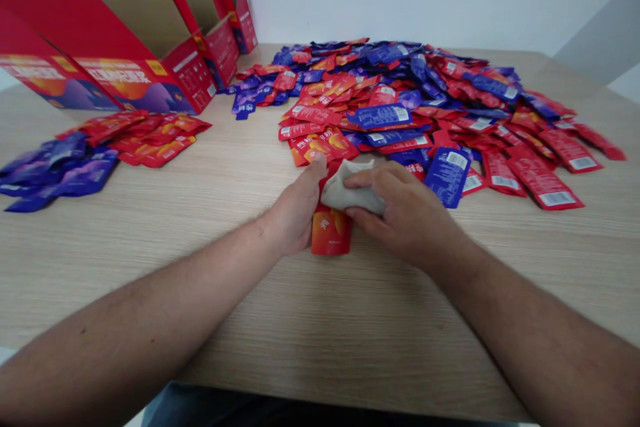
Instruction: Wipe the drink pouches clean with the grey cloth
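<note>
- The wooden table (320, 340) is the biggest thing in view; it carries everything else, and both forearms of the person reach over its near edge.
- There are three open display boxes (125, 47), red outside and brown inside, and they stand in a row at the far left of the table.
- One large heap of sachets (425, 100) covers the far middle and right. The red and blue packs overlap so much that they cannot be counted; surely there are many dozens.
- Two small sorted piles lie in front of the boxes, just beside each other: one blue pile (55, 170) at the left edge and one red pile (150, 137) to its right.
- The right hand (405, 213) is closed over one pale cloth (350, 190) and presses it down on a sachet.
- The left hand (297, 210) pins one red sachet (331, 232) flat on the table, with the thumb stretched along its upper part. The fingers are hidden, so it cannot be said if they clamp the sachet or only lean on it.
- This sachet lies near the middle of the table, between the two hands and just before the near rim of the heap.
- Judging from this, the step in hand seems to be the wiping of a single sachet with the cloth, pack by pack.
- The next move probably calls for lifting the cloth away, then carrying the sachet to the pile of the same colour without disturbing the heap.
</note>
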Demonstrator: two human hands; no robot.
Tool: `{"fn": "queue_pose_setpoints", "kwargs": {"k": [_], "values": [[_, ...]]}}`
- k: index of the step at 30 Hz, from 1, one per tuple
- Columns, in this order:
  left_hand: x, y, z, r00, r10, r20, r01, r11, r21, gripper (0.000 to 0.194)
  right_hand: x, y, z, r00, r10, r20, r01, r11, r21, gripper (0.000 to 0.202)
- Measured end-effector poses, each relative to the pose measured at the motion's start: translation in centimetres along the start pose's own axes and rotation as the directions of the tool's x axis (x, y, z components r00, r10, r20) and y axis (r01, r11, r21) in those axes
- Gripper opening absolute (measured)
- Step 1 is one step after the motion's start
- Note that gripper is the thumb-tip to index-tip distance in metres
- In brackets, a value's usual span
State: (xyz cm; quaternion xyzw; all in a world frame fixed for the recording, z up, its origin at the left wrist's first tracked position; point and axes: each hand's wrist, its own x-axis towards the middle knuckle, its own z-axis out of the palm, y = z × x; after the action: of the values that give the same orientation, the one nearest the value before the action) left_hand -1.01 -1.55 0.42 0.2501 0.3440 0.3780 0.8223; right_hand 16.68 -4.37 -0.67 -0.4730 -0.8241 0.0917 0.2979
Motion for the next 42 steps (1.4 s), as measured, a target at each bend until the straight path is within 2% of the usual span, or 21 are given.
{"fn": "queue_pose_setpoints", "kwargs": {"k": [2,6,11,15,20,22,25,27,28,31,33,36,40,42], "values": [[0.0,-0.1,0.1,1.000,0.027,-0.012,-0.027,1.000,0.009,0.064,0.2,0.4,-0.1,0.998,0.024,-0.065,-0.025,1.000,-0.008,0.039],[0.0,-0.5,-0.1,1.000,0.012,-0.012,-0.012,1.000,0.012,0.058,0.3,0.7,-0.2,0.999,-0.029,-0.032,0.030,1.000,0.009,0.036],[0.1,-0.6,-0.9,0.999,-0.033,-0.033,0.036,0.993,0.108,0.059,0.4,1.2,-0.3,0.987,0.052,-0.155,-0.058,0.998,-0.031,0.035],[0.1,-0.6,-0.9,0.998,-0.029,-0.057,0.035,0.993,0.115,0.058,0.6,1.2,-0.5,0.996,-0.021,-0.089,0.019,1.000,-0.020,0.036],[0.1,-0.7,-0.6,0.993,-0.029,-0.115,0.049,0.983,0.174,0.053,0.8,2.0,-0.7,0.986,0.088,-0.144,-0.091,0.996,-0.011,0.036],[0.2,-0.7,-0.5,0.985,0.029,-0.171,-0.005,0.991,0.137,0.044,0.7,1.9,-0.5,0.990,0.079,-0.112,-0.081,0.997,-0.013,0.037],[0.4,-0.6,-0.3,0.966,0.097,-0.242,-0.084,0.994,0.063,0.038,0.2,1.1,0.0,0.999,0.029,0.040,-0.030,0.999,0.019,0.036],[0.4,-0.4,0.0,0.975,0.087,-0.206,-0.081,0.996,0.038,0.046,0.0,0.6,0.2,0.991,0.000,0.132,-0.006,0.999,0.049,0.034],[0.4,-0.4,0.1,0.982,0.083,-0.172,-0.080,0.996,0.029,0.050,-0.1,0.3,0.3,0.990,0.002,0.139,-0.009,0.999,0.050,0.033],[0.2,-0.2,0.3,0.991,0.101,-0.093,-0.102,0.995,-0.007,0.054,0.0,0.0,0.4,0.997,0.067,0.028,-0.067,0.997,0.025,0.034],[0.1,-0.1,0.2,0.995,0.073,-0.071,-0.074,0.997,-0.010,0.057,0.1,-0.2,0.3,0.999,0.037,0.015,-0.038,0.998,0.043,0.034],[0.0,0.0,-0.1,0.999,0.013,-0.043,-0.013,1.000,0.011,0.060,0.1,-0.2,0.1,0.991,-0.075,0.107,0.066,0.994,0.087,0.033],[0.1,0.0,0.0,0.999,0.032,-0.035,-0.032,0.999,0.006,0.060,0.2,-0.2,0.0,0.999,0.009,0.039,-0.010,1.000,0.028,0.035],[0.2,0.0,0.0,0.997,0.023,-0.073,-0.023,1.000,0.008,0.056,0.2,-0.5,-0.1,0.998,-0.013,0.064,0.010,0.999,0.039,0.035]]}}
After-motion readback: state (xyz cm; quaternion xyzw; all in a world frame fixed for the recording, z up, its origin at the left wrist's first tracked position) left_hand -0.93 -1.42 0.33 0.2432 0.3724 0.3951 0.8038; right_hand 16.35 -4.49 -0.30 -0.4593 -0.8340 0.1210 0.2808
